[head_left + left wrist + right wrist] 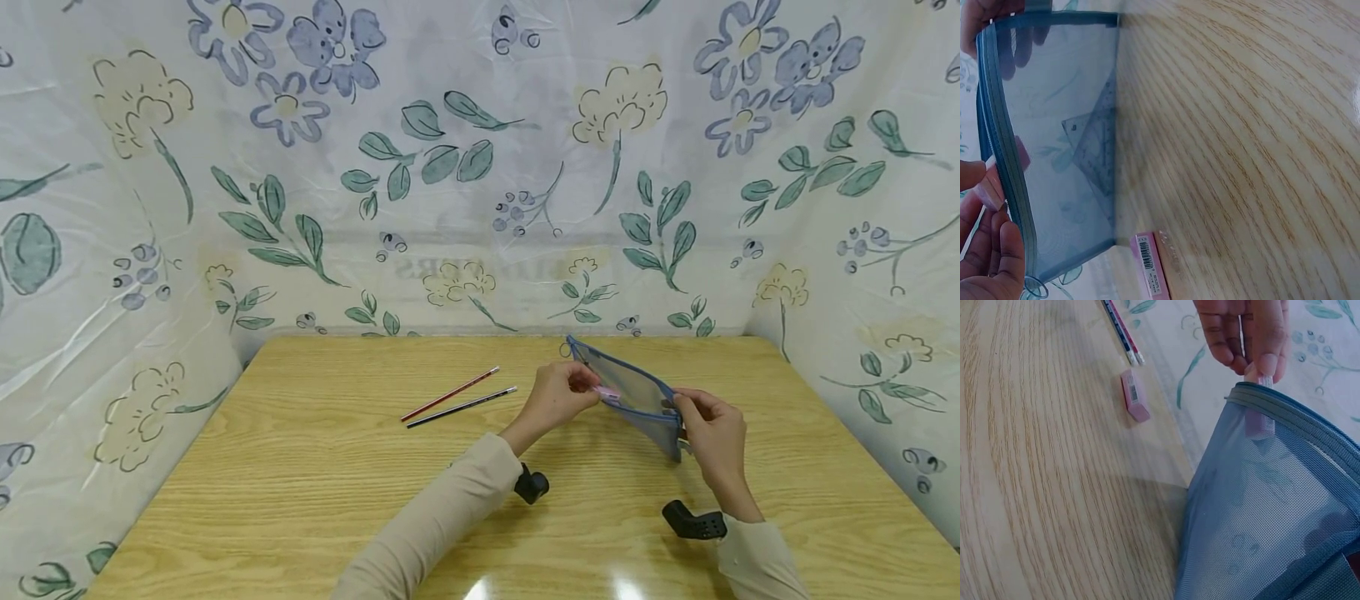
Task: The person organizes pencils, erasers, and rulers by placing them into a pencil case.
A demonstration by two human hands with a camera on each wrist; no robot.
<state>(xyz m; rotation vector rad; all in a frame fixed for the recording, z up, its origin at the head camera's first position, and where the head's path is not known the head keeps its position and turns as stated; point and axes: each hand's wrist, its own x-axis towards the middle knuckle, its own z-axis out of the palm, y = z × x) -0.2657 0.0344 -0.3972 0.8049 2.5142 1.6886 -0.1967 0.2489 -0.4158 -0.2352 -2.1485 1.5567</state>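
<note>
One blue mesh pouch (630,377), right of the frame's middle, is gripped by the right hand (716,429); a pink block (991,189) is pinched at its mouth by the left hand (558,392). The wood-grained surface (300,475) is backed by flowery cloth (450,217).

A blue mesh pouch (633,377) is held at its right end by the right hand (712,429), over the wooden desk (315,483). At the pouch's mouth, a pink block (609,393) is pinched by the left hand (557,393). Left of the pouch, a red pencil (450,393) and a dark pencil (462,407) are laid slightly apart. Behind the pouch, a flowered cloth (458,161) is hung.
</note>
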